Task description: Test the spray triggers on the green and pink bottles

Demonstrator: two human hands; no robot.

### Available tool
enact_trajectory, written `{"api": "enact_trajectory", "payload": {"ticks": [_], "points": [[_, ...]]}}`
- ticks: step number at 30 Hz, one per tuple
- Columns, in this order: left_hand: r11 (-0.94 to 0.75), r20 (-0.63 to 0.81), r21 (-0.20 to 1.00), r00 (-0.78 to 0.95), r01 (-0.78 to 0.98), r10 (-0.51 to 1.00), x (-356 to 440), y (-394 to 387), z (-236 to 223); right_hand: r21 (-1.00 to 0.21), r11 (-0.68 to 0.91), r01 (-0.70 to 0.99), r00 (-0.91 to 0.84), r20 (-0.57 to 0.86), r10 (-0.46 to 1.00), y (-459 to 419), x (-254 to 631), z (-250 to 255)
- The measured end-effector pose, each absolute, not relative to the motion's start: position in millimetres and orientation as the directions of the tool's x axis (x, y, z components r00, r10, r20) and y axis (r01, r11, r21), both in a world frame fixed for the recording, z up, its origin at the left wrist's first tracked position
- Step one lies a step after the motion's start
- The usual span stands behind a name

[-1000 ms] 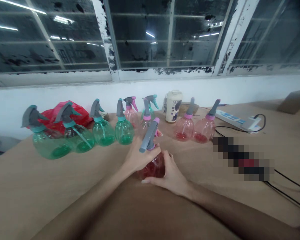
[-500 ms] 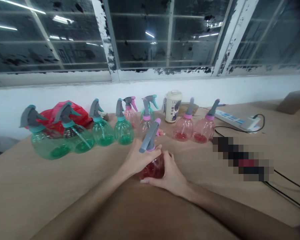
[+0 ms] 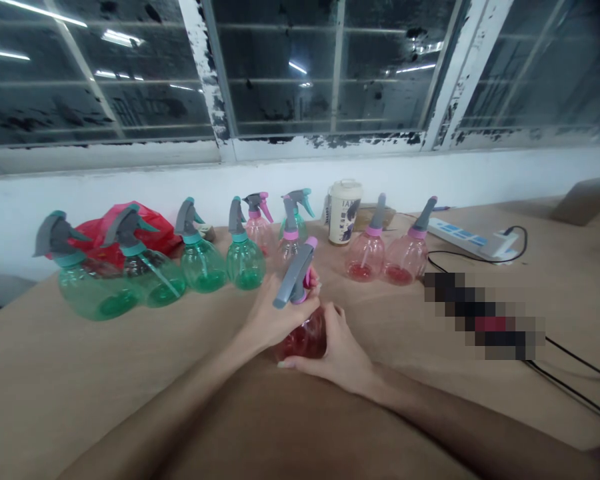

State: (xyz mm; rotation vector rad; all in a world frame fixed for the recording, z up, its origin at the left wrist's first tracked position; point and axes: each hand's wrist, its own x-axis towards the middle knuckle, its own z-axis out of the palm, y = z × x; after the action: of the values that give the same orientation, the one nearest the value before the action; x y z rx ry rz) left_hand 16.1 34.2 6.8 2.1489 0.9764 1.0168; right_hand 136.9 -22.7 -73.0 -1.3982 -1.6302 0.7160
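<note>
A pink spray bottle with a grey and pink trigger head stands on the table in front of me, tilted slightly. My left hand is wrapped round its neck just below the trigger head, with fingertips showing on the far side by the pink trigger. Lower down, my right hand grips the round body from the right, thumb across the near side. Right behind it stands another pink spray bottle, partly hidden by the trigger head and my left hand.
Several green spray bottles line the left side before a red plastic bag. Two pink spray bottles stand to the right, near a paper cup. Farther right lie a white power strip, black cables and a pixelated dark object.
Both hands keep their hold on the pink spray bottle. The left fingertips by the trigger have shifted slightly. The whole view has drifted a little.
</note>
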Motion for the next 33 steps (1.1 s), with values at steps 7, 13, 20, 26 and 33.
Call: {"api": "enact_trajectory", "payload": {"ticks": [7,13,20,26,33], "points": [[-0.56,0.393,0.715,0.422,0.419,0.817,15,36,1,-0.819,0.267,0.508,-0.063,0.274,0.96,-21,140,-73],[-0.576,0.477,0.701,0.324,0.42,0.817,18,30,-4,-0.782,0.329,0.53,-0.1,0.328,0.939,-21,141,-69],[-0.56,0.473,0.748,0.305,0.356,0.827,21,25,-2,-0.64,0.336,0.692,-0.011,0.455,0.89,-32,136,-56],[-0.527,0.399,0.825,0.451,0.203,0.798,17,26,-19,-0.523,0.24,0.818,0.031,0.458,0.889,-35,156,-54],[-0.486,0.374,0.828,0.37,0.279,0.85,11,41,-65,-0.363,0.014,0.932,0.145,0.407,0.902,-7,185,-40]]}}
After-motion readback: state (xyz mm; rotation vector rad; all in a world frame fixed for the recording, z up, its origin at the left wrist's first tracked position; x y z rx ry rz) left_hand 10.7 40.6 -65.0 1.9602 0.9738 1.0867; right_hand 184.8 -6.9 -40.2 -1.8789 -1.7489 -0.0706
